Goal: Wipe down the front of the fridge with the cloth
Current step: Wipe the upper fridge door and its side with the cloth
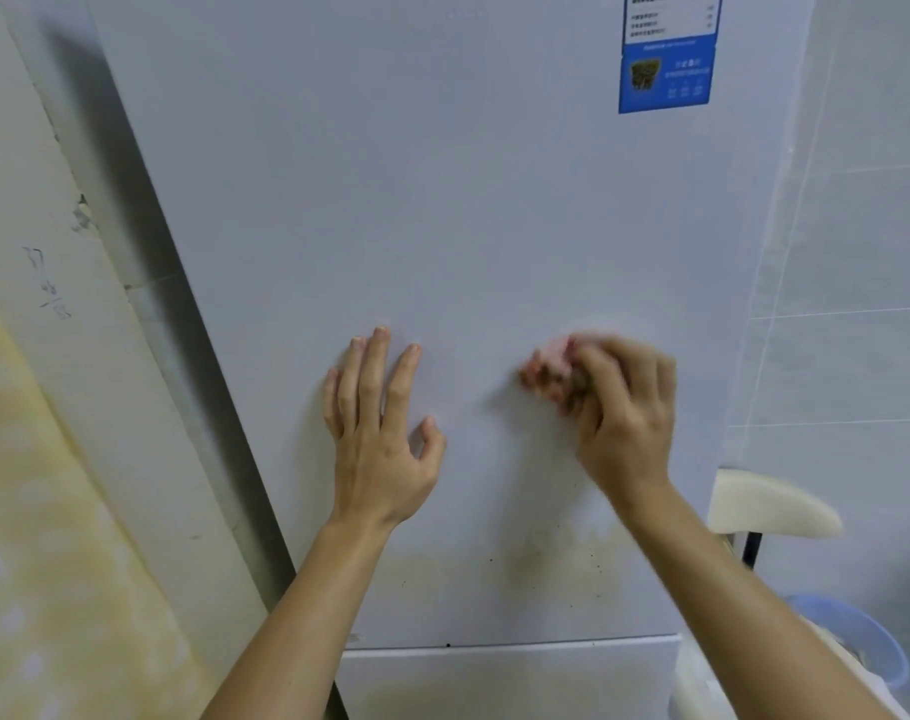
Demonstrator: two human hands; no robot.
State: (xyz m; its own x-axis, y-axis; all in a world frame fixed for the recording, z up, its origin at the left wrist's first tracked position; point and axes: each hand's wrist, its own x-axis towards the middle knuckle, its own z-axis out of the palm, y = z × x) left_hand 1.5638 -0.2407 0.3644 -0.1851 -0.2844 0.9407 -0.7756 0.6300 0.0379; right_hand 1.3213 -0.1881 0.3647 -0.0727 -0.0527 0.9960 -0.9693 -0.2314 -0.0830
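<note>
The white fridge door [442,200] fills the middle of the view. My left hand [380,428] lies flat against it with the fingers spread and straight. To its right my right hand [619,407] grips a small pink cloth [549,363] and presses it onto the door; hand and cloth are blurred by motion. Only the cloth's left part shows past the fingers. Yellowish-brown stains and dark specks [541,558] mark the door's lower part, below both hands.
A blue and white label [666,59] sticks to the door's upper right. Below the door starts a second white fridge panel [510,683]. At the left, a stained wall [42,459]. At the right, a tiled wall [858,252], a cream chair back [769,506], a blue plastic bin [858,646].
</note>
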